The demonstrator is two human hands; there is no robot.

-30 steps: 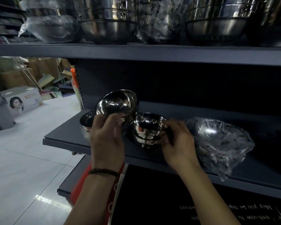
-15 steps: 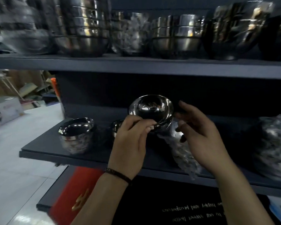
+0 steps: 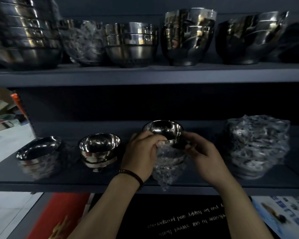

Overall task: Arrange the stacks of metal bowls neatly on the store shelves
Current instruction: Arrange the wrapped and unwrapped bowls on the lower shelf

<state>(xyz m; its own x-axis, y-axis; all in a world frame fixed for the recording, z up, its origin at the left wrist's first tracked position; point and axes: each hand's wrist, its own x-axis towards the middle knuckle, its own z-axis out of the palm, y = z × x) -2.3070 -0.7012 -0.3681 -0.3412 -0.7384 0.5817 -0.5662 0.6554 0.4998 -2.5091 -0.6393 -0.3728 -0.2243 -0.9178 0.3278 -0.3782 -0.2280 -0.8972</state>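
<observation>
Left hand (image 3: 139, 153) grips bowl (image 3: 164, 130); mat (image 3: 171, 209) reads "happy and prosperous".

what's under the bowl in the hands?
A plastic-wrapped bowl stack on the lower shelf, its wrap hanging over the edge. The left hand and right hand hold the bowl; their fingers hide whether it touches the stack.

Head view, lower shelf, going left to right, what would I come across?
leftmost bowl stack → second bowl stack → left hand → single bowl → right hand → plastic-wrapped bowl stack
</observation>
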